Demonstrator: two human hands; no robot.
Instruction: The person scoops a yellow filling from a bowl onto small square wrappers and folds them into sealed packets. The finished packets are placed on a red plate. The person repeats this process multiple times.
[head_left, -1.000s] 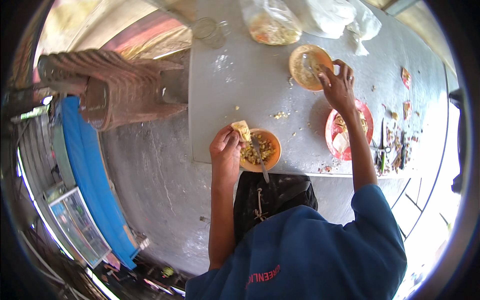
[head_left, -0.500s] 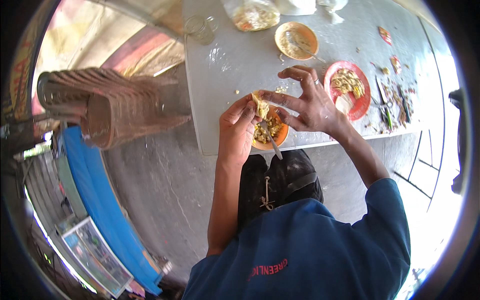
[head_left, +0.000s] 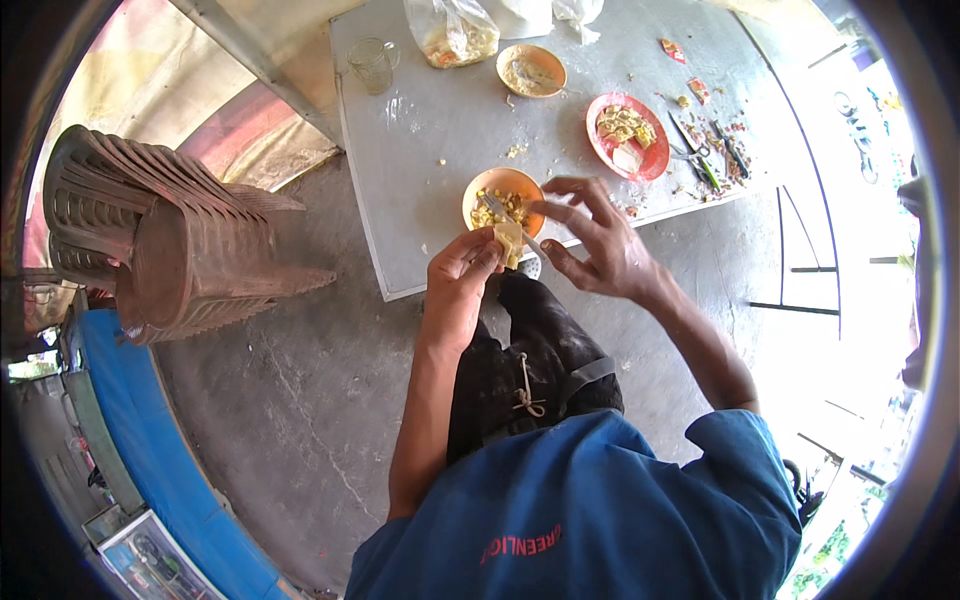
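Between the fingertips of my left hand [head_left: 462, 275] is a small piece of folded pale dough wrapper [head_left: 508, 240], held just above the table's near edge. My right hand [head_left: 605, 245] is open, fingers apart, close to the handle of a metal fork [head_left: 528, 238]; contact with it is unclear. The fork's head rests in an orange bowl [head_left: 470, 212] of chopped yellow and brown filling [head_left: 512, 203]. Beyond my right hand, a red plate [head_left: 655, 165] carries filled dough pieces [head_left: 622, 125] and a pale flat wrapper [head_left: 627, 157].
Farther back on the grey table [head_left: 420, 130] are another orange bowl [head_left: 532, 72], a glass mug [head_left: 372, 66] and plastic bags [head_left: 452, 35]. A knife [head_left: 690, 135] and scissors [head_left: 692, 155] lie among scraps at right. Stacked brown chairs [head_left: 180, 240] stand left.
My view has shifted, so the table sits higher in it. My hands have come down nearer my lap, the left keeping the dough wrapper. My right fingers have left the wrapper and moved beside the fork handle.
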